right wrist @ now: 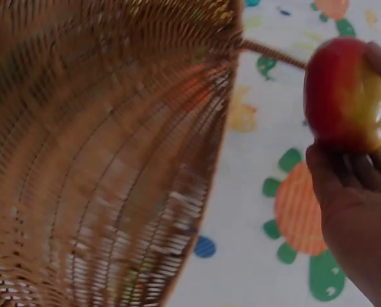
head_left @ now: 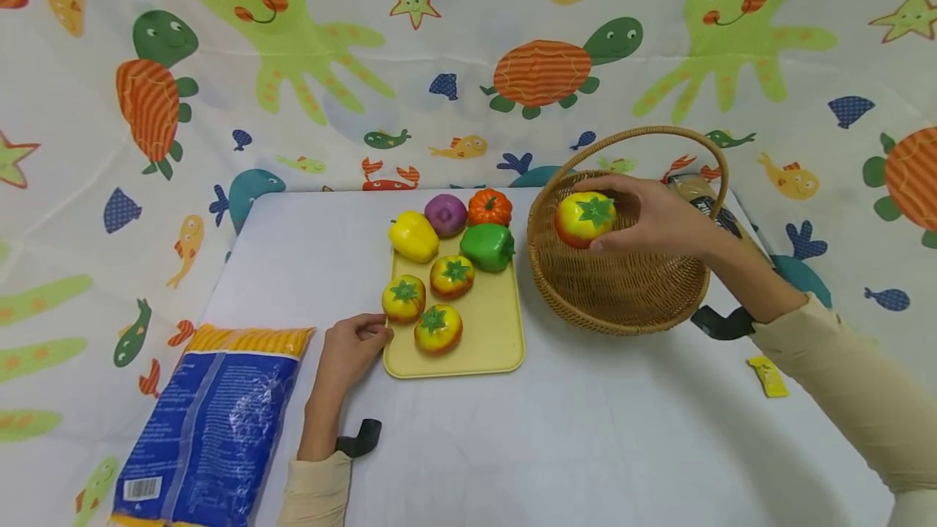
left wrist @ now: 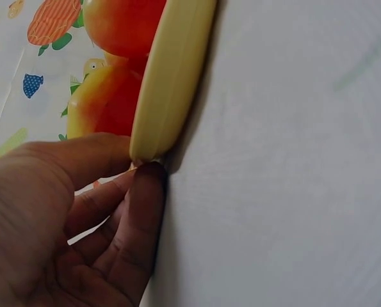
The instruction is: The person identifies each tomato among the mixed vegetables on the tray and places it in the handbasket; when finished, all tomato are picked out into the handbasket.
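My right hand (head_left: pixel 651 214) grips a yellow-and-red toy tomato (head_left: pixel 584 219) with a green leafy top, above the wicker basket (head_left: pixel 615 291) and under its arched handle. In the right wrist view the tomato's red underside (right wrist: pixel 337 96) shows between thumb and fingers. My left hand (head_left: pixel 356 352) pinches the left rim of a pale yellow tray (head_left: pixel 486 348), thumb above and fingers lower, as the left wrist view shows. On the tray lie three more toy tomatoes (head_left: pixel 438 329), a green bell pepper (head_left: pixel 486 246), a yellow pepper (head_left: pixel 414 237), a purple onion (head_left: pixel 445 215) and an orange pumpkin (head_left: pixel 490 206).
A blue and yellow plastic bag (head_left: pixel 212 421) lies at the table's left. A small yellow packet (head_left: pixel 769 376) is at the right, near my forearm. Behind the basket sits a brown package (head_left: pixel 691 189), partly hidden. A patterned curtain (head_left: pixel 454 63) hangs behind the table.
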`<state>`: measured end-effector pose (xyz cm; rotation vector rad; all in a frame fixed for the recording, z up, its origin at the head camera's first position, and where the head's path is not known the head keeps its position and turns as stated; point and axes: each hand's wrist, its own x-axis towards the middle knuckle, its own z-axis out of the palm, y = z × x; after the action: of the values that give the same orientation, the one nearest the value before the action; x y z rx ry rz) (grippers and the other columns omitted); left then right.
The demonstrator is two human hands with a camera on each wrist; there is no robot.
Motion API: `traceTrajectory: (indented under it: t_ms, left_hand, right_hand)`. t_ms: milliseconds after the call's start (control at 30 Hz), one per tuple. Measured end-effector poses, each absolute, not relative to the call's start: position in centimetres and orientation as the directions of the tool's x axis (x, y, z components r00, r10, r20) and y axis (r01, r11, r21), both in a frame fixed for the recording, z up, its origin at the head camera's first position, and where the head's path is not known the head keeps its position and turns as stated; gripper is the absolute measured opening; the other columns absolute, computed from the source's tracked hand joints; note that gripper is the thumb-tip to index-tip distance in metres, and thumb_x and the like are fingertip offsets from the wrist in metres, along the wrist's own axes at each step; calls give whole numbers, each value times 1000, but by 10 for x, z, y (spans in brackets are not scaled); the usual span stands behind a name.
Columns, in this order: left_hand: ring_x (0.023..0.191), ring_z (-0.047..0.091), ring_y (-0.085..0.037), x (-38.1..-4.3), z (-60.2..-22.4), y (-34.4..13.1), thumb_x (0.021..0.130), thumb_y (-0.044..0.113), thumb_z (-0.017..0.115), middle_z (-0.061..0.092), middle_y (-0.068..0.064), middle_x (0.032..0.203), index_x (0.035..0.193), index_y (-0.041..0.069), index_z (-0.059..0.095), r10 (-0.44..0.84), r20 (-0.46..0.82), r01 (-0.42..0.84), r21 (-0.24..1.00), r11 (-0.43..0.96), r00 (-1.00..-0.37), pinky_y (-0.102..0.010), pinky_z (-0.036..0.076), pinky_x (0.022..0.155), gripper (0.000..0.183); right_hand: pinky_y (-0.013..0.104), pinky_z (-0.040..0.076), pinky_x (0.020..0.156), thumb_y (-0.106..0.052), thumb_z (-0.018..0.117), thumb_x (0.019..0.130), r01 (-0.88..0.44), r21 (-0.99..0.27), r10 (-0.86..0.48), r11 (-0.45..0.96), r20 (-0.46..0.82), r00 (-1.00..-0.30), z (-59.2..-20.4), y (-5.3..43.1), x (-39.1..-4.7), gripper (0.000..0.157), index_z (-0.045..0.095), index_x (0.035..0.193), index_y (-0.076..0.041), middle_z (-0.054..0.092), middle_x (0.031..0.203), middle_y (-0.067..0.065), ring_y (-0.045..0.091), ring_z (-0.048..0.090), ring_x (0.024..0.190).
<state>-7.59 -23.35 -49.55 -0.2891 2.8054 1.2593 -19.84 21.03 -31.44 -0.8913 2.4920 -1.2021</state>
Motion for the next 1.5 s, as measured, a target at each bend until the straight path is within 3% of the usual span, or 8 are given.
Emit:
traceTrajectory:
  t_ms: [300,467,667,933,1500]
  left_hand:
    - [72,60,-18,-77,-495,-233,88,25,71,69,-4,87,114,4,71,-161,-131,-204,743,638,-978,-30,49,67,34]
    - [73,60,-17,-77,-495,-232,88,25,72,69,-4,88,115,3,71,-156,-135,-204,746,634,-979,-31,50,69,35]
    - [75,61,-17,-77,-496,-232,88,25,72,69,-4,88,115,3,71,-154,-135,-203,746,634,-979,-32,50,70,35]
    - [74,61,-17,-76,-497,-232,88,25,72,69,-3,87,115,3,71,-155,-138,-205,751,628,-978,-32,50,70,35]
    - [74,61,-17,-75,-497,-234,88,26,72,68,-2,86,114,5,72,-164,-128,-204,753,625,-978,-32,50,70,34]
  right_hand:
    - [36,43,95,-25,85,80,-442,-719,-709,536,-99,-698,-344,216,-249,71,52,143,-22,50,138,-2,18,50,115]
    - [38,46,91,-19,84,80,-427,-731,-764,532,-196,-615,-366,217,-267,70,53,142,-21,52,134,1,21,52,109]
    - [45,40,100,-15,83,80,-424,-728,-798,538,-279,-534,-390,217,-279,69,52,141,-14,51,137,6,26,49,119]
    - [49,38,103,-9,83,78,-424,-713,-798,558,-319,-512,-409,219,-285,66,55,138,-12,51,138,7,29,47,123]
    - [50,35,104,-16,85,78,-441,-685,-795,580,-358,-489,-420,225,-290,72,52,142,-14,44,146,12,31,43,127]
